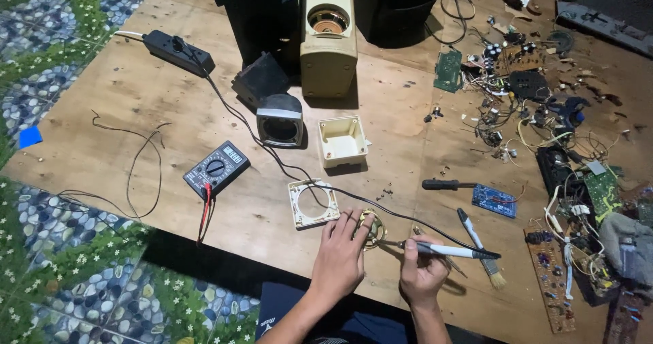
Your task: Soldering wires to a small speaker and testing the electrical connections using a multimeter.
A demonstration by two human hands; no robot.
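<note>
My left hand (340, 252) rests flat on the wooden board, fingers touching and steadying a small round brass-coloured speaker driver (373, 227). My right hand (423, 270) grips a soldering iron (445, 250) with a white and black handle; its metal tip points left and meets the driver's edge. The iron's black cord (272, 155) runs back across the board to a black power strip (178, 50). A square cream speaker frame (312, 203) lies just left of the driver.
A black multimeter (216, 168) with red and black leads lies at left. Cream box (342, 140), small grey speaker (279, 121) and tall cream speaker (328, 38) stand behind. A screwdriver (445, 184), blue circuit board (494, 200), brush (479, 247) and scattered electronics parts fill the right side.
</note>
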